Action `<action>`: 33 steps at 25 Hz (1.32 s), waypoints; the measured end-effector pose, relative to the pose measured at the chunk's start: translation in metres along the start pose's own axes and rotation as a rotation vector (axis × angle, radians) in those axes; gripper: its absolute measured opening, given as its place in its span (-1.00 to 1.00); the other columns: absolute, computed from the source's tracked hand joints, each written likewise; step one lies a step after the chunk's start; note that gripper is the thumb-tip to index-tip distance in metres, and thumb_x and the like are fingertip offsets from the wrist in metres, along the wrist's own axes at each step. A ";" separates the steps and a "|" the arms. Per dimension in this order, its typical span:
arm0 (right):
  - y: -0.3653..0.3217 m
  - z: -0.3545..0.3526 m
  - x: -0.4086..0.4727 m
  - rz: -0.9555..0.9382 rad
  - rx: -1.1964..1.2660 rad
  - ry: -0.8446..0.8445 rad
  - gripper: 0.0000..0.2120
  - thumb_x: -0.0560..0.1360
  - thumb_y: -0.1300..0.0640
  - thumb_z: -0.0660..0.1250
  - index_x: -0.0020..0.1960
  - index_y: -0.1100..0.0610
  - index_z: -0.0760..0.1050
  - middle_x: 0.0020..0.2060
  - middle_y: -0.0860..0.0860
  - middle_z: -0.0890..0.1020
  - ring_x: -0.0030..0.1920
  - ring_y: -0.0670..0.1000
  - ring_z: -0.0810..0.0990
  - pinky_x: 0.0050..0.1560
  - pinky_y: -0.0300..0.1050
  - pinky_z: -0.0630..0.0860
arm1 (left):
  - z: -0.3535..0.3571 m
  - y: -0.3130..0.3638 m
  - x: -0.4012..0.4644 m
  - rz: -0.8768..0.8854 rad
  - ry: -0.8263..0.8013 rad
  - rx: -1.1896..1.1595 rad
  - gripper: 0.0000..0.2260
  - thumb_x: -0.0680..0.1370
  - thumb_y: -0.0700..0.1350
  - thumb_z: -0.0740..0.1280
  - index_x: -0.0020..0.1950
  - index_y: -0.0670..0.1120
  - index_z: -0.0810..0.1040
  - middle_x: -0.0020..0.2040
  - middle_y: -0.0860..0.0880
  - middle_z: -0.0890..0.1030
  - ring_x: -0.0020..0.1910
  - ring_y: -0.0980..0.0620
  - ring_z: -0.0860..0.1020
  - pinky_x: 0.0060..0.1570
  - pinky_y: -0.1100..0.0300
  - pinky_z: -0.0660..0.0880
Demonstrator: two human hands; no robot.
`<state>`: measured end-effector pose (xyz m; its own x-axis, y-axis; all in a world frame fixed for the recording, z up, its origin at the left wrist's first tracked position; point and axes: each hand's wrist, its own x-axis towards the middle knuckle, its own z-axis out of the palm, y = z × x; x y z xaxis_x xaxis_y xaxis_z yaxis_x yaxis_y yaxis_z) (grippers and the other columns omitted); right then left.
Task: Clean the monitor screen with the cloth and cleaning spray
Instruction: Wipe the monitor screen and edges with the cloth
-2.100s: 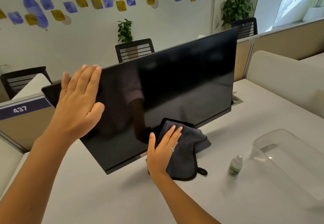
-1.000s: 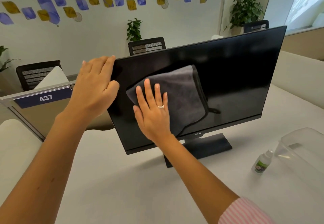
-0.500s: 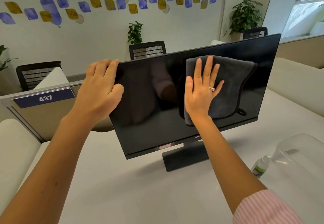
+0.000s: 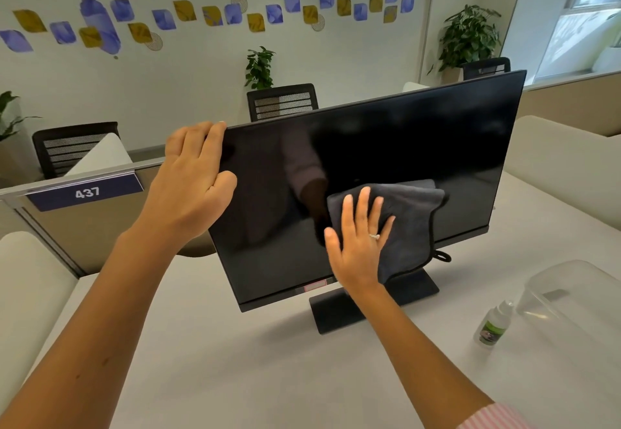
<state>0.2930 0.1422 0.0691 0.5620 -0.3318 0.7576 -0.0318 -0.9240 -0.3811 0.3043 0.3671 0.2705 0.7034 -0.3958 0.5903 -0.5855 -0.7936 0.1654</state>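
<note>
Monitor [image 4: 386, 176] stands on its dark base [image 4: 373, 304] toward the far middle of the pale surface [image 4: 235, 361], its black screen tilted and angled toward the viewer; the grey cloth [image 4: 410, 223] lies flat against the lower middle of the screen, its bottom corner hanging past the lower bezel with a small loop beside it; the right hand [image 4: 359, 247] presses on the cloth's left part with fingers spread, an open palm rather than a closed grip; the left hand [image 4: 191, 180] wraps the screen's upper left corner, fingers over the top edge and thumb on the front, a closed grip on the monitor; the screen's upper half and right side lie uncovered; the spray bottle [image 4: 494, 324] stands upright near the right of the base, just beside a clear plastic bin [image 4: 578, 321]; bare surface spreads in front of the base; beyond the left edge a divider carries a sign [image 4: 87, 192] reading 437; black chairs [image 4: 282, 101], potted plants [image 4: 467, 37] and a white wall with blue and yellow shapes fill the room behind.
</note>
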 end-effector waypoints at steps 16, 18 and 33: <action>-0.049 -0.031 0.085 -0.171 0.049 0.091 -0.51 0.62 -0.13 -0.09 0.51 -0.05 -0.03 0.51 0.05 0.04 0.52 0.10 -0.10 0.44 0.35 -0.09 | -0.001 0.016 0.000 -0.034 0.034 0.045 -0.46 0.44 -0.07 0.02 0.42 -0.18 0.21 0.39 -0.15 0.30 0.38 -0.12 0.17 0.42 -0.14 0.10; -0.036 -0.042 0.100 -0.137 0.042 0.120 -0.52 0.62 -0.13 -0.09 0.50 -0.03 0.04 0.51 0.09 0.13 0.52 0.12 -0.03 0.43 0.36 -0.05 | 0.001 0.018 0.002 -0.044 0.047 0.092 -0.49 0.44 -0.07 0.03 0.39 -0.18 0.25 0.36 -0.17 0.34 0.36 -0.15 0.21 0.41 -0.19 0.06; 0.101 -0.072 0.122 0.369 0.029 0.102 -0.44 0.58 -0.22 -0.18 0.52 -0.07 -0.16 0.54 0.05 -0.05 0.53 0.12 -0.13 0.39 0.42 -0.06 | 0.041 0.086 0.038 -0.094 0.073 0.184 -0.50 0.49 -0.01 0.03 0.40 -0.17 0.26 0.36 -0.18 0.35 0.44 -0.15 0.17 0.42 -0.20 -0.14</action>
<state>0.2992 -0.0052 0.1613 0.4321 -0.6600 0.6145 -0.1927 -0.7333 -0.6521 0.2971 0.2653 0.2746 0.7167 -0.2866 0.6357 -0.4301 -0.8992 0.0795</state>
